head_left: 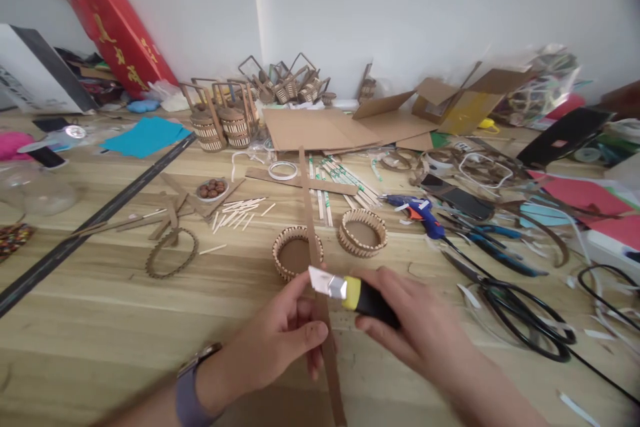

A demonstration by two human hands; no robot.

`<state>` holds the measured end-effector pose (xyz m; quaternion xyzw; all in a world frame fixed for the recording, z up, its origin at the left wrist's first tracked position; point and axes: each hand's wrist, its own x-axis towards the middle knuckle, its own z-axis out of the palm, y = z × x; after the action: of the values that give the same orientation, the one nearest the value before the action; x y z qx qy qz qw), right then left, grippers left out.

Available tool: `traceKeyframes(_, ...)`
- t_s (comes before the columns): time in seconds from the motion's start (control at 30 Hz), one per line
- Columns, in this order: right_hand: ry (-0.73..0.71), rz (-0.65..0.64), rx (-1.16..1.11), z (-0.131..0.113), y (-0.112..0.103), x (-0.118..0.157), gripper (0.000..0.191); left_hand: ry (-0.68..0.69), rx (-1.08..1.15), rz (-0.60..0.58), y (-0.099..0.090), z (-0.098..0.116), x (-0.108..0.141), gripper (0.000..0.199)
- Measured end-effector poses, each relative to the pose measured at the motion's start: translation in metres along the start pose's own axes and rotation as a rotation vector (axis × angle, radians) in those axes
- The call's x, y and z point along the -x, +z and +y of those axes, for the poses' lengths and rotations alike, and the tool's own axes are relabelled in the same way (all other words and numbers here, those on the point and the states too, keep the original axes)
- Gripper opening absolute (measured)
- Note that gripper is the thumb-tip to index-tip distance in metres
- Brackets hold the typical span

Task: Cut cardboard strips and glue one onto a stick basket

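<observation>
My left hand [295, 328] grips a long, narrow brown cardboard strip [331, 360] between thumb and fingers. The strip runs from the table's near side up toward the cardboard sheets. In my right hand [407, 317] is a utility knife [367, 299], black and yellow, its blade lying over the strip just above my left thumb. Behind the strip stands a small round basket [284, 250], partly covered by it. A second round basket [363, 233] with stick-lined walls sits to its right. Loose short sticks [235, 213] lie scattered left of the baskets.
A glue gun [417, 210], pliers [500, 250] and large black scissors [520, 310] lie at the right. A toothed cardboard ring [173, 253] and a bowl of brown balls [213, 189] are at left. Finished lidded baskets [207, 130] and cardboard sheets [320, 128] line the back.
</observation>
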<state>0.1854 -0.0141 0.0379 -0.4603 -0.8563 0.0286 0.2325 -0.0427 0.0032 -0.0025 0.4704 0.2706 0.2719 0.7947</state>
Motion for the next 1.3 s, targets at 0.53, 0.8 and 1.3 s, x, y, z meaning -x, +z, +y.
traceKeyframes(0.53, -0.072, -0.015, 0.049, 0.008, 0.014, 0.008, 0.036, -0.006, 0.029, -0.034, -0.002, 0.001, 0.003, 0.079)
traceKeyframes(0.8, -0.14, 0.013, 0.109, 0.007, 0.01, 0.01, 0.037, -0.035, 0.006, 0.004, 0.001, 0.003, 0.004, 0.085)
traceKeyframes(1.3, -0.068, 0.02, 0.157, 0.027, 0.006, 0.015, 0.035, -0.039, 0.137, -0.155, 0.001, 0.01, 0.004, 0.082)
